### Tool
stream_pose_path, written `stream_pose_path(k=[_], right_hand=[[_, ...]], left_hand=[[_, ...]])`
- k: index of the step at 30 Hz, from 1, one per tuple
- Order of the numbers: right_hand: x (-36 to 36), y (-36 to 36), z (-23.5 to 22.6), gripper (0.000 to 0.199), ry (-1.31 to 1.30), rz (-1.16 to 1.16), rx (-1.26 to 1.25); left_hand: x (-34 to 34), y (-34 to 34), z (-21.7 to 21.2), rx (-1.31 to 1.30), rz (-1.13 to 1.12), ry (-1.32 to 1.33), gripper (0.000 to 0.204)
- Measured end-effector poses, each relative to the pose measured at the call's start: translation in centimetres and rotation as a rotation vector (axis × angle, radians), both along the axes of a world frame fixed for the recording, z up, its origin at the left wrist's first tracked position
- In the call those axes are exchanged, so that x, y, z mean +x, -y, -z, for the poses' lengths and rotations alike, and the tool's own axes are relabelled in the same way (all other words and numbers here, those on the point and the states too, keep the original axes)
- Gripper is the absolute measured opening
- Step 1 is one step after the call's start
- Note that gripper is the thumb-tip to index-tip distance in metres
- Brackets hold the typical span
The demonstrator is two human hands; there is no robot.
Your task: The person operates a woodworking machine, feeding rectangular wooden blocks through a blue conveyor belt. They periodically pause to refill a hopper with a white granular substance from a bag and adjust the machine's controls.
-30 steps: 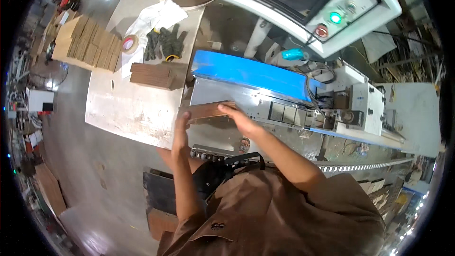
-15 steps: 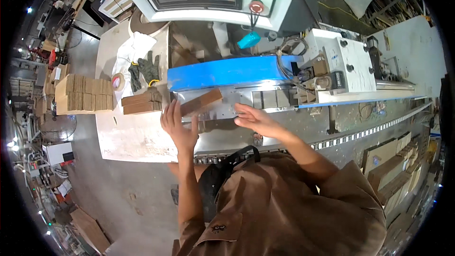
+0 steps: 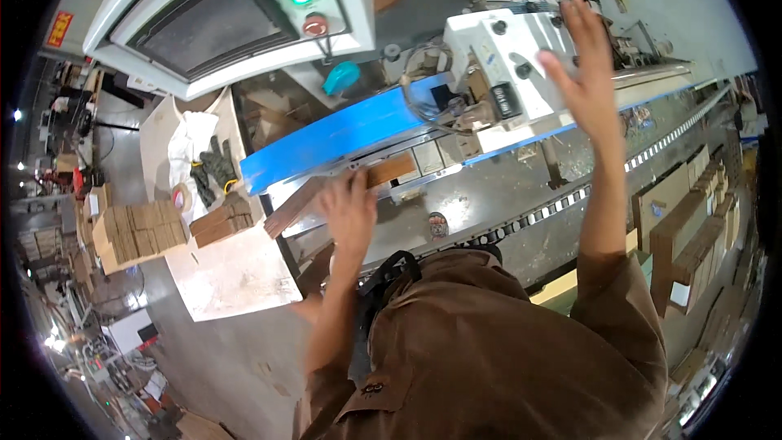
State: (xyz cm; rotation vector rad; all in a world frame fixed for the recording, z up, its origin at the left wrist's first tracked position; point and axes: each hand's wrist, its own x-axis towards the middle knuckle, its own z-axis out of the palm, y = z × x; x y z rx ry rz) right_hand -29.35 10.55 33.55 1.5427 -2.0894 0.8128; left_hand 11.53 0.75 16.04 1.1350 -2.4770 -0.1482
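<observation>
Brown wood (image 3: 395,169) lies slantwise on the metal bed of a machine. A darker brown length (image 3: 292,207) shows on the other side of my left hand (image 3: 349,213); I cannot tell whether the two are one strip. My left hand is closed over this wood, fingertips along its far edge and thumb on the near side. Raised above the white machine head (image 3: 521,53) is my right hand (image 3: 588,85), open with its fingers stretched out and thumb apart. It holds nothing, and I cannot tell whether it touches the machine.
A blue guard (image 3: 338,134) runs behind the bed. The control box (image 3: 216,24) with a screen overhangs the back left. On the side table (image 3: 232,285) are stacked brown strips (image 3: 221,222), dark gloves (image 3: 217,167) and a tape roll (image 3: 182,195). A chain track (image 3: 521,224) passes below.
My right hand has risen up and right from the bed to above the machine head. My left hand has come down onto the wood. The view has turned and shifted.
</observation>
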Motion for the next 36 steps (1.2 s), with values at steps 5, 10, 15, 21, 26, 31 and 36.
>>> stream_pose_path(k=[5, 10, 15, 21, 26, 31, 36], right_hand=[[0.5, 1.2, 1.7, 0.073, 0.119, 0.152, 0.080], [0.4, 1.1, 1.7, 0.064, 0.125, 0.187, 0.083], [0.1, 1.1, 1.9, 0.062, 0.080, 0.190, 0.103], [1.2, 1.7, 0.6, 0.058, 0.143, 0.064, 0.087], [0.4, 0.8, 0.7, 0.074, 0.117, 0.021, 0.164], [-0.1, 0.7, 1.3, 0.092, 0.139, 0.054, 0.204], [-0.2, 1.1, 1.7, 0.093, 0.101, 0.053, 0.223]], left_hand=[[-6.6, 0.6, 10.1, -0.071, 0.030, -0.026, 0.047], [-7.7, 1.7, 13.9, -0.094, 0.100, -0.003, 0.043], [-8.2, 2.1, 13.5, -0.088, 0.161, 0.075, 0.048], [-8.1, 1.5, 15.3, -0.078, 0.230, 0.317, 0.055], [-13.6, 0.3, 12.5, -0.051, 0.303, 0.282, 0.040], [-16.2, -0.9, 15.8, 0.019, 0.184, 0.055, 0.037], [-11.5, -1.4, 12.9, 0.008, -0.002, -0.030, 0.030]])
